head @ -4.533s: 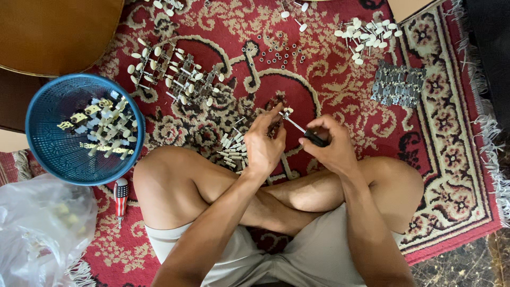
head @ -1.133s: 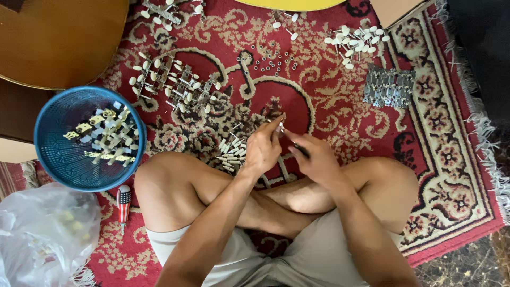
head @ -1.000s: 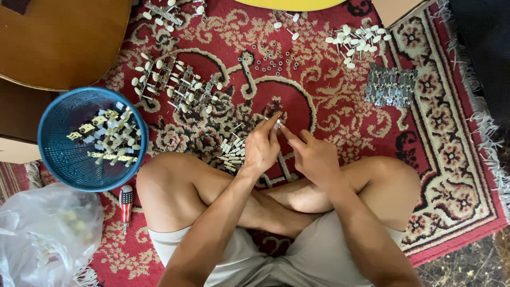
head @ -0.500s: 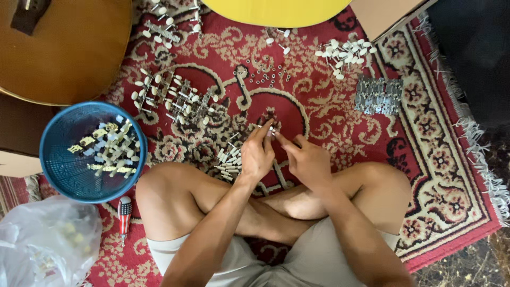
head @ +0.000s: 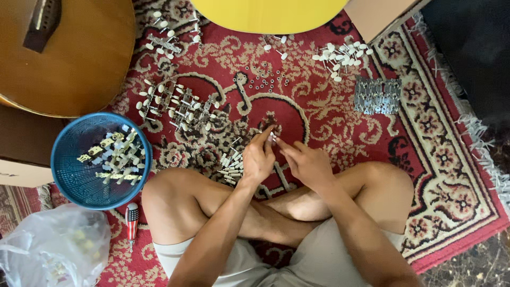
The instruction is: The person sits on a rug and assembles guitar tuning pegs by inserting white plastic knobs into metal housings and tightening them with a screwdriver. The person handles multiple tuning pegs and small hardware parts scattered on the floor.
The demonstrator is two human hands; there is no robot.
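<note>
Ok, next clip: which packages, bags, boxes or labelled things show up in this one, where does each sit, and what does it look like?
Clear crumpled plastic bag: bottom left corner on the carpet, small pale parts inside.
Brown cardboard box: top right, beside the yellow guitar body, only a corner showing.
Second brown cardboard box: left edge, behind the round blue mesh basket; a strip of its side visible.
No signs or screens in view.

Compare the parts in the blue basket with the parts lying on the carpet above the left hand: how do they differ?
The parts in the blue basket are heaped together and look yellowish gold; the parts on the carpet lie spread in loose rows and look silvery with white knobs. The left hand is nearer to the carpet parts. Both groups are small metal strips with knobs.
</note>
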